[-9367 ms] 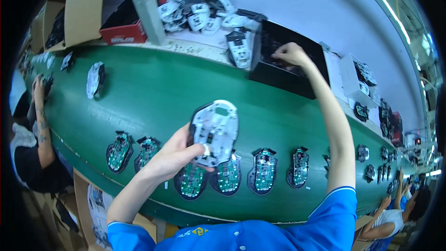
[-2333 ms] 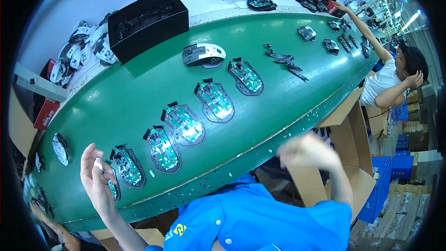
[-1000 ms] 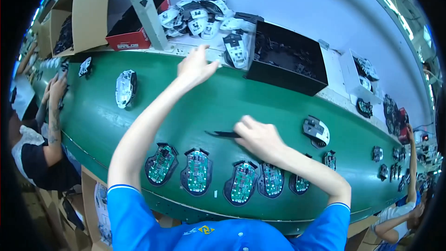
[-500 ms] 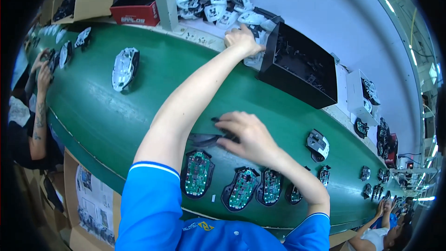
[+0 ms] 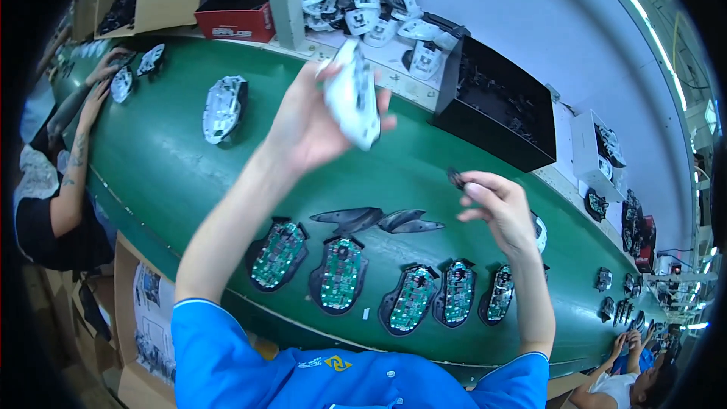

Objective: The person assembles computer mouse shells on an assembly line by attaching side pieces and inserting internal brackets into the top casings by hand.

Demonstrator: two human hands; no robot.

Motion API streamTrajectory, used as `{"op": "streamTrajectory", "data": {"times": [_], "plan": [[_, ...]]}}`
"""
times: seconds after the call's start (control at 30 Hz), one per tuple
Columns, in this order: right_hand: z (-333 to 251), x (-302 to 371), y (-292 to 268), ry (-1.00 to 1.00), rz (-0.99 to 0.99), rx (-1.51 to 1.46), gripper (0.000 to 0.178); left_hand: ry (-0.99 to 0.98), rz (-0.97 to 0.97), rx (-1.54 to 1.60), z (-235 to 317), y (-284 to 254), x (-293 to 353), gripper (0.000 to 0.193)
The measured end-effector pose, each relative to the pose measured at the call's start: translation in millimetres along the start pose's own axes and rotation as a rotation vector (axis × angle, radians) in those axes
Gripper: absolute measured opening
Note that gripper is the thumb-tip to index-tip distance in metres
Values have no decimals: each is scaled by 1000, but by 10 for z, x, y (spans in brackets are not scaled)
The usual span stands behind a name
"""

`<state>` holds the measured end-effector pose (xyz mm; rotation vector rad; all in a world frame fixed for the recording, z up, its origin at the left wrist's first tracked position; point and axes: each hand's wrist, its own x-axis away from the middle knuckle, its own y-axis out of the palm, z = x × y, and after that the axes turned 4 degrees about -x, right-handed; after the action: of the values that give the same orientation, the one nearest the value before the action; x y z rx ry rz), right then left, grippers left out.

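My left hand (image 5: 303, 121) is raised over the green belt, fingers wrapped round a white computer-mouse shell (image 5: 351, 98) with dark edges. To the right, my right hand (image 5: 503, 208) pinches a small black part (image 5: 456, 178) between thumb and fingers; its exact kind is too small to tell. Below and between the hands lie dark curved side pieces (image 5: 348, 220) on the belt. Nearer me is a row of several mouse bases with green circuit boards (image 5: 339, 274), one partly behind my right wrist.
A black box (image 5: 496, 106) of small dark parts stands on the far ledge, beside a heap of white shells (image 5: 363, 11). A red box (image 5: 238, 23) sits by a metal post (image 5: 285, 0). Another white shell (image 5: 223, 110) lies on the belt (image 5: 166, 159). A co-worker's arms (image 5: 79, 144) reach in at left.
My left hand has come back from the ledge with a white mouse shell. My right hand has moved right and up, away from the dark side pieces, which now lie uncovered.
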<state>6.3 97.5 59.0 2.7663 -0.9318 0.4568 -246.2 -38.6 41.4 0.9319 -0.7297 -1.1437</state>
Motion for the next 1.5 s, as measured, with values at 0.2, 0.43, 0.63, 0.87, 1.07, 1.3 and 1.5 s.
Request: {"op": "streamTrajectory", "data": {"times": [0.2,0.43,0.63,0.87,1.07,1.3,1.5], "plan": [[-424,711,348,-444,-117,320,17,-253,-162,522,-572,260,952,70],[-473,1202,564,-814,-268,691,26,-382,-163,350,-800,567,1365,67],[-431,1325,688,-897,-322,996,22,-511,-188,92,-993,621,1627,64],[-335,1409,742,-1032,-367,1358,21,-281,-95,-735,-938,836,1733,52],[-389,1406,795,-1089,-317,1443,22,-410,-182,-981,-790,899,1680,46],[-292,1336,826,-950,-265,1408,32,-337,-130,-1022,-864,790,1621,36],[-242,1353,865,-624,-35,879,52,-50,-26,-1156,-906,786,1643,35]]}}
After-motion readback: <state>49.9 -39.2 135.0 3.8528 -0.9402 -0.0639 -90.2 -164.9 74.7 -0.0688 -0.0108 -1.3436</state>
